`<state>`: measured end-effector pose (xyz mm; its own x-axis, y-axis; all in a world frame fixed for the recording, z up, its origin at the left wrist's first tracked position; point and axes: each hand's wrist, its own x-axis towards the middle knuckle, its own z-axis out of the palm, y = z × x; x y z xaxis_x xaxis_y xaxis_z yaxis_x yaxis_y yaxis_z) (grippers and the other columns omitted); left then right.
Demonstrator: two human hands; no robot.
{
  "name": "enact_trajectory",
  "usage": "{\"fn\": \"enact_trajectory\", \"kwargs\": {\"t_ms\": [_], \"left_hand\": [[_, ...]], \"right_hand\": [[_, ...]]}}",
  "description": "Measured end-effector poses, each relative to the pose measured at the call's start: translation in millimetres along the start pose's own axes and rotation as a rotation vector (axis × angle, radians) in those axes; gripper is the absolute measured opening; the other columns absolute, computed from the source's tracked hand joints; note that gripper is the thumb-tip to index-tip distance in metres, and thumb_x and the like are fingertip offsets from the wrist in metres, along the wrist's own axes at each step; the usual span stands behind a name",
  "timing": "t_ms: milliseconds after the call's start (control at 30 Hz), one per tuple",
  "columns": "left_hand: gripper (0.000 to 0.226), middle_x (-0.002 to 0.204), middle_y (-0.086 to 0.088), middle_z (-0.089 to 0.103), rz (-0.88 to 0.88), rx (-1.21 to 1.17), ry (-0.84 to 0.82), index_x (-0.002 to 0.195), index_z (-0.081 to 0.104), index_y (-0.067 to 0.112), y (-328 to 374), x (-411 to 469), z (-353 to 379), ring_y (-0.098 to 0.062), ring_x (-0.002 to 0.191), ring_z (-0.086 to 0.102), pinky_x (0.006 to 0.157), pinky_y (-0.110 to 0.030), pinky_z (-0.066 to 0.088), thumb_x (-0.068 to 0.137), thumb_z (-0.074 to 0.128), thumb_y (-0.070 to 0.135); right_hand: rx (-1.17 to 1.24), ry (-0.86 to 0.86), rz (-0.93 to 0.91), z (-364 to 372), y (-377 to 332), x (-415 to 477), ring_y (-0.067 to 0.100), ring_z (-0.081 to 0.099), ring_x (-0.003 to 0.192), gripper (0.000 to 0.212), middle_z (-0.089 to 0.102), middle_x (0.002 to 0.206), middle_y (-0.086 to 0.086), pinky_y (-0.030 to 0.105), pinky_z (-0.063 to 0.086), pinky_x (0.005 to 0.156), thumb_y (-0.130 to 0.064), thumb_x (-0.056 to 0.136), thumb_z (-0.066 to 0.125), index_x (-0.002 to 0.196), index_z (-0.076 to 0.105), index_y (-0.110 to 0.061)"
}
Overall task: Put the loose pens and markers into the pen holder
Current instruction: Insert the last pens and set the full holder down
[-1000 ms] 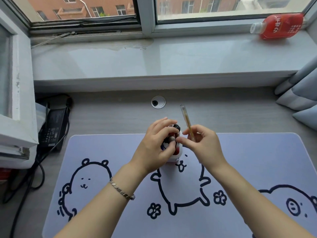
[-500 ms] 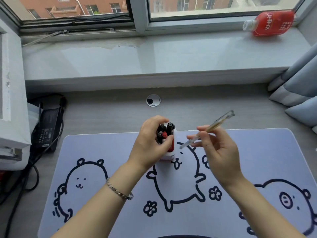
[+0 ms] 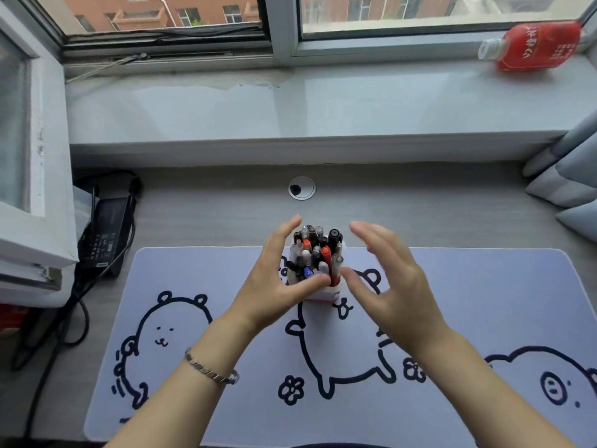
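Observation:
A small white pen holder point(image 3: 323, 294) stands at the middle of the desk mat point(image 3: 468, 302). It is packed with several pens and markers point(image 3: 315, 253), black, red, blue and clear, all upright. My left hand point(image 3: 274, 286) cups the holder's left side with its fingers straight and apart, and its thumb lies across the holder's front. My right hand point(image 3: 387, 279) hovers just right of the holder, fingers spread, blurred, with nothing in it. No loose pen lies on the mat or desk.
A black power adapter point(image 3: 106, 234) with cables sits at the desk's left edge beside an open window sash point(image 3: 32, 221). A cable grommet point(image 3: 301, 188) is behind the holder. On the sill lies a red bottle point(image 3: 536, 46). Grey curtain folds point(image 3: 568, 182) hang at right.
The clear pen that my right hand held is no longer in it; that hand is now empty and spread. My left hand has loosened from its grip around the holder and pens.

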<state>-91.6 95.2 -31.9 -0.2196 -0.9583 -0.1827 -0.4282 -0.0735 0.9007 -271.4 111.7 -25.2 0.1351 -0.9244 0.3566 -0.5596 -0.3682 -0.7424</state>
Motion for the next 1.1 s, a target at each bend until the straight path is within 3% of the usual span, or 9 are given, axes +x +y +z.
{"fn": "enact_trajectory", "kwargs": {"t_ms": [67,200,367,567,667,767,900,967,1100], "left_hand": [[0.097,0.136,0.026,0.034,-0.058,0.032,-0.043,0.132,0.021,0.052,-7,-2,0,0.008,0.129,0.032,0.104,-0.014,0.028,0.056,0.08,0.043],[0.111,0.137,0.013,0.038,-0.07,0.096,-0.03,0.119,0.005,0.071,-13,3,11,-0.008,0.129,0.04,0.104,-0.031,0.038,0.048,0.084,0.039],[0.107,0.131,0.011,0.047,-0.034,0.11,0.071,0.114,0.014,0.071,-19,6,21,-0.012,0.121,0.048,0.097,-0.034,0.046,0.049,0.088,0.027],[0.096,0.122,0.006,0.054,0.012,0.035,0.099,0.113,0.033,0.055,-16,10,20,-0.01,0.11,0.054,0.093,-0.025,0.047,0.045,0.09,0.02],[0.092,0.122,0.002,0.055,0.022,-0.03,0.086,0.109,0.038,0.053,-13,17,6,-0.011,0.107,0.057,0.093,-0.026,0.049,0.043,0.089,0.013],[0.09,0.122,-0.005,0.057,0.037,-0.074,0.143,0.114,0.042,0.043,-19,38,-27,-0.015,0.108,0.059,0.096,-0.033,0.048,0.042,0.085,0.009],[0.093,0.116,-0.002,0.054,0.085,-0.021,0.265,0.118,0.042,0.026,-27,71,-75,0.017,0.092,0.054,0.086,-0.003,0.04,0.041,0.084,-0.006],[0.093,0.106,0.006,0.053,0.078,0.005,0.265,0.121,0.039,0.016,-31,80,-92,0.024,0.084,0.053,0.078,0.003,0.038,0.046,0.08,-0.019],[0.092,0.102,0.009,0.056,0.007,0.056,0.193,0.109,0.041,0.037,-45,75,-107,0.012,0.089,0.057,0.075,-0.002,0.042,0.047,0.08,-0.018]], "right_hand": [[-0.066,0.001,-0.16,7,0,1,0.015,0.051,0.111,0.032,0.058,0.117,0.004,0.02,0.038,0.101,-0.015,0.085,0.057,0.114,0.059,-0.003],[-0.15,0.063,-0.304,30,25,-20,0.025,0.059,0.103,0.019,0.067,0.107,0.018,0.034,0.05,0.089,-0.002,0.086,0.056,0.097,0.067,0.008],[-0.184,0.147,-0.313,37,33,-24,0.023,0.059,0.097,0.017,0.066,0.108,0.007,0.034,0.05,0.084,-0.008,0.088,0.056,0.095,0.069,0.0],[0.188,-0.082,0.147,3,4,11,0.011,0.059,0.083,0.013,0.062,0.089,-0.001,0.015,0.049,0.07,-0.013,0.081,0.058,0.084,0.07,-0.011],[0.028,-0.254,0.272,-13,13,29,0.011,0.056,0.076,0.013,0.062,0.086,0.0,0.01,0.044,0.067,-0.009,0.085,0.057,0.09,0.068,-0.014],[-0.166,-0.482,0.472,-14,37,36,0.01,0.055,0.077,0.018,0.063,0.09,-0.002,0.019,0.041,0.071,-0.018,0.089,0.052,0.102,0.064,-0.015],[-0.305,-0.648,0.574,-6,54,39,0.016,0.056,0.08,0.023,0.059,0.09,-0.004,0.028,0.044,0.07,-0.023,0.09,0.046,0.108,0.06,-0.018],[-0.336,-0.672,0.58,-2,56,42,0.018,0.058,0.084,0.025,0.058,0.09,-0.004,0.031,0.048,0.075,-0.024,0.09,0.045,0.109,0.06,-0.018],[-0.352,-0.675,0.59,1,54,48,0.019,0.06,0.088,0.024,0.057,0.091,-0.004,0.032,0.049,0.074,-0.025,0.091,0.044,0.109,0.059,-0.02]]}}
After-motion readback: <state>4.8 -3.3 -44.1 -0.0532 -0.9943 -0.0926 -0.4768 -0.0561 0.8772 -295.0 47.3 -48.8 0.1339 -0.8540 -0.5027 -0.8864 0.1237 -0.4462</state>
